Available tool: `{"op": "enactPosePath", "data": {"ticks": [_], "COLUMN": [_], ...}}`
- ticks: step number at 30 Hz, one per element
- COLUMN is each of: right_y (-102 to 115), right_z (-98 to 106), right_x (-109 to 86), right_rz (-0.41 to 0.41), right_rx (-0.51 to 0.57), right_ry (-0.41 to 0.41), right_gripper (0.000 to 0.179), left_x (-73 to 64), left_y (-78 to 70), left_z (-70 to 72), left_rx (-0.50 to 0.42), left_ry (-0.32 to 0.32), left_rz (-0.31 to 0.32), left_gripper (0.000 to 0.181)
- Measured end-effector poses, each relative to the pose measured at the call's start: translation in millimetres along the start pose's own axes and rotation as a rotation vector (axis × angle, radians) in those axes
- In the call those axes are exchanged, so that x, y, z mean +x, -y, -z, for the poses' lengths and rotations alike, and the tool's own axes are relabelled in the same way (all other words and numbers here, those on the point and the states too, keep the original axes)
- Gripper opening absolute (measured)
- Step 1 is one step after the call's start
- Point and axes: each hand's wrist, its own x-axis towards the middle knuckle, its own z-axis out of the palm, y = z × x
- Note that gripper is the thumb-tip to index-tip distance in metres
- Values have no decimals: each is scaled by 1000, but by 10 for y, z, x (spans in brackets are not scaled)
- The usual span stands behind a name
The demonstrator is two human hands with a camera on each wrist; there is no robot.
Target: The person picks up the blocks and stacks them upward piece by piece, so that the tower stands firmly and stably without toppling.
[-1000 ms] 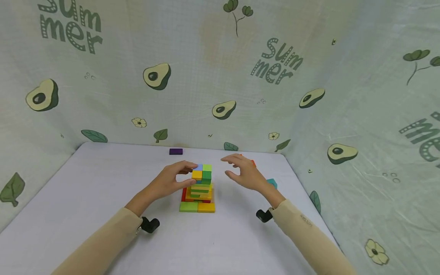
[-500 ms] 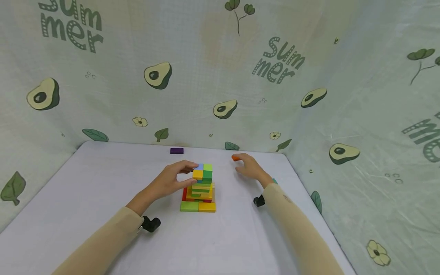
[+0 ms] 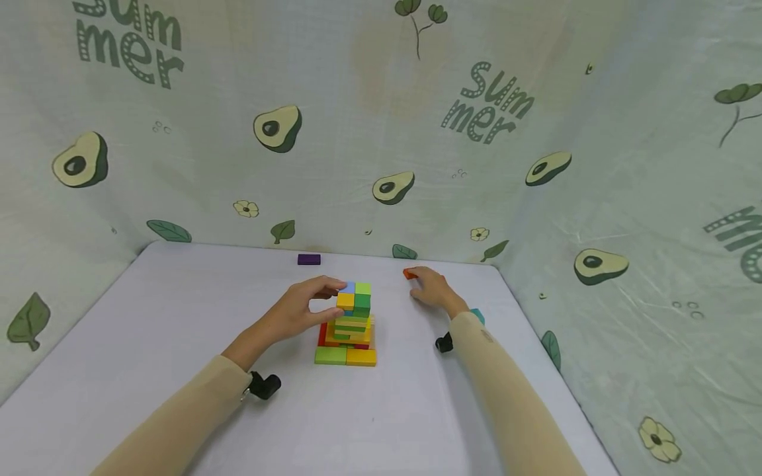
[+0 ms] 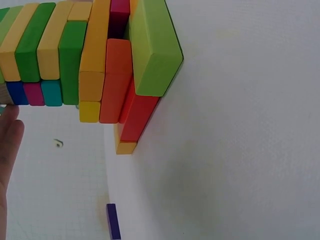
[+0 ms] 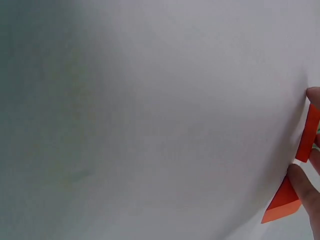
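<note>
At mid-table stands a tower (image 3: 352, 324) of stacked coloured wooden blocks. My left hand (image 3: 296, 309) holds its upper left side, thumb at the front and fingers toward the back. Fingertips (image 4: 12, 125) meet the block ends near the top in the left wrist view. Farther back on the right, my right hand (image 3: 432, 289) reaches low over the table with an orange block (image 3: 409, 273) at its fingertips. In the right wrist view, one orange block (image 5: 307, 135) lies between the thumb and fingers, and a fingertip touches a second orange block (image 5: 282, 202).
A purple block (image 3: 309, 260) lies near the table's back edge. A turquoise block (image 3: 478, 316) is partly hidden behind my right sleeve. Flat green (image 3: 330, 356) and yellow blocks (image 3: 361, 357) lie at the tower's front foot. Printed cloth (image 3: 333, 198) hangs behind the table.
My right hand has moved forward and down from beside the tower to the orange blocks, and one has shifted slightly left. My left hand stays on the tower.
</note>
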Motion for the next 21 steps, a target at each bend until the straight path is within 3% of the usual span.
{"op": "enactPosePath", "data": {"ticks": [7,15,21], "right_y": [88,125,116], "right_z": [39,68,89], "right_x": [-49,-130,-238], "right_rz": [8,-38,27], "right_rx": [-34,13,35], "right_ry": [-7,27,20], "right_gripper": [51,44,35], "left_x": [0,7,1], "left_y": [-23,-38,-44], "left_z": [17,10,8], "left_rx": [-5,-8,-4], "left_ry": [-4,-2,8], "left_rz": [4,9,18], "left_gripper": [51,51,52]}}
